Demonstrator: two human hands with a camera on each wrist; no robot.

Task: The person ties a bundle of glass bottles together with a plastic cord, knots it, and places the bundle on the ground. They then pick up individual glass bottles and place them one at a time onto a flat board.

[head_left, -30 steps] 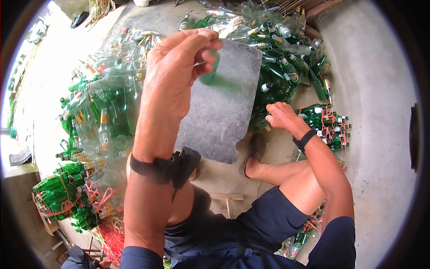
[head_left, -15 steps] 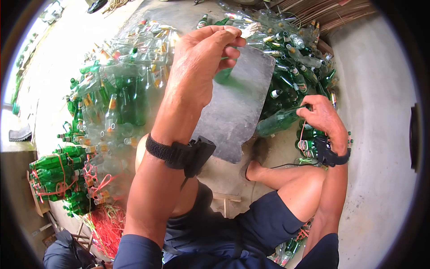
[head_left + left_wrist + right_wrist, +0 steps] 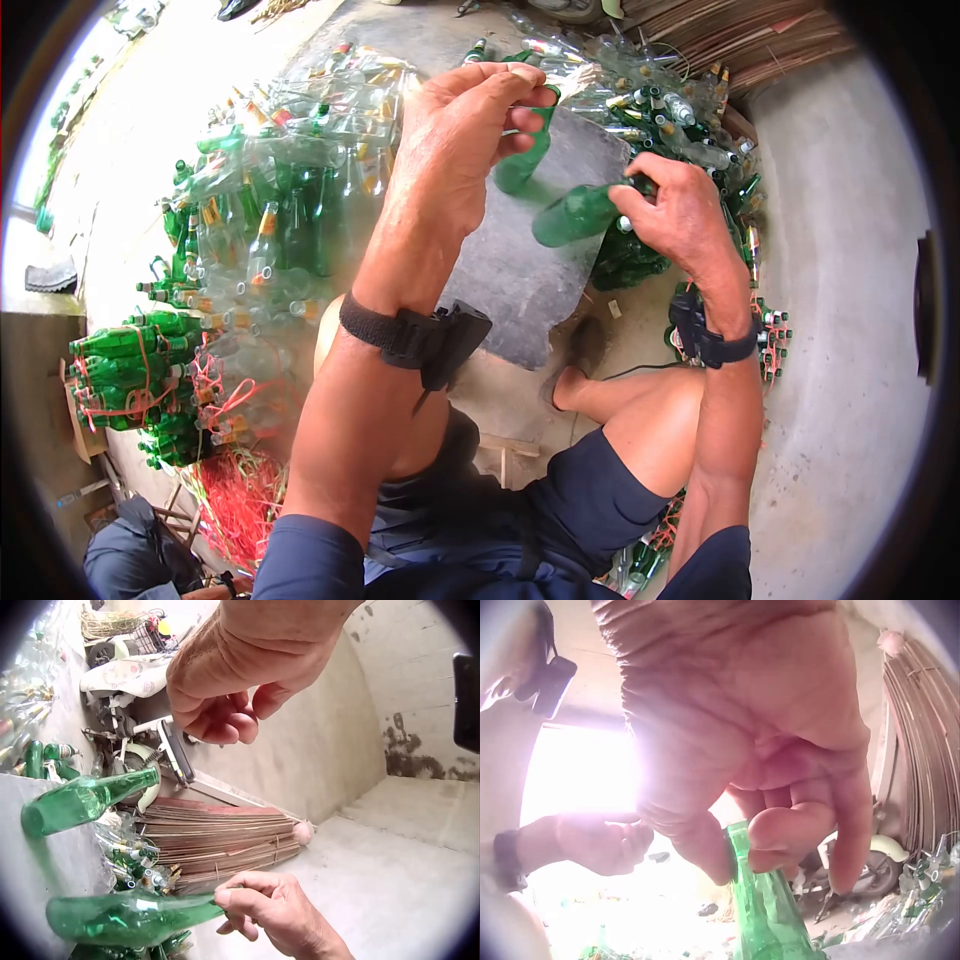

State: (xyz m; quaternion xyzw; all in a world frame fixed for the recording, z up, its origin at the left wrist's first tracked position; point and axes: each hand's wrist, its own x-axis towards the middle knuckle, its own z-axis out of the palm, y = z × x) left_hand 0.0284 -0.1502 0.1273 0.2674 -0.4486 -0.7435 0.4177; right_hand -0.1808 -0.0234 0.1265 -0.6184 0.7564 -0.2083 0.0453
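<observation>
My right hand (image 3: 682, 215) pinches a green glass bottle (image 3: 575, 217) by its neck, the base slanting over the grey board (image 3: 505, 285). In the right wrist view thumb and fingers close round the bottle's mouth (image 3: 739, 838). A second green bottle (image 3: 86, 801) stands upright on the board's far part. My left hand (image 3: 445, 150) hovers above and beside it, fingers loosely curled, and overlaps it in the head view. In the left wrist view a gap shows between the left hand (image 3: 247, 667) and that bottle; the hand holds nothing.
Loose bottles are heaped right of the board (image 3: 640, 120); many clear and green ones crowd the left (image 3: 290, 200). Bundles tied with red string (image 3: 120, 370) lie farther left. Bundled sticks (image 3: 217, 832) and a scooter (image 3: 124, 679) stand beyond. Another person's leg (image 3: 130, 560) shows lower left.
My right hand has lifted a green bottle from the right side and swung it leftward over the board. My left hand stays raised near the standing bottle, while the head view has shifted slightly.
</observation>
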